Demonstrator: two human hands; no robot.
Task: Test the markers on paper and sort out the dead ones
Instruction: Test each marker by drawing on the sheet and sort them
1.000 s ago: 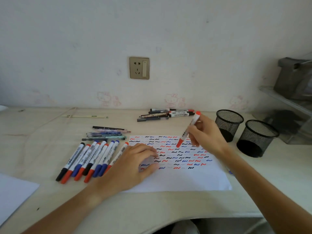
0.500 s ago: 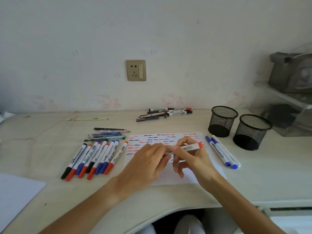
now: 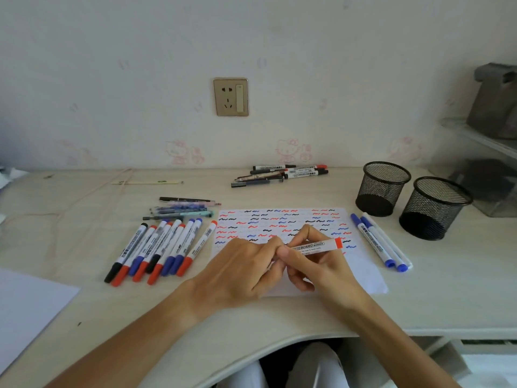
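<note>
- Your left hand [image 3: 240, 268] and right hand [image 3: 313, 264] meet over the near half of the test paper [image 3: 363, 275], fingertips together.
- Your right hand pinches the red whiteboard marker [image 3: 316, 245], which lies level with its red end pointing right; your left fingers curl round its left end, which they hide.
- Left of the paper, a row of capped markers [image 3: 156, 250] lies side by side, red, blue and black.
- Right of the paper, 3 markers [image 3: 377, 242] lie together, 2 of them with blue caps.
- Farther back, on your right, stand 2 black mesh cups [image 3: 383, 189], near each other.
- At the wall lies a small pile of pens [image 3: 279, 175].
</note>
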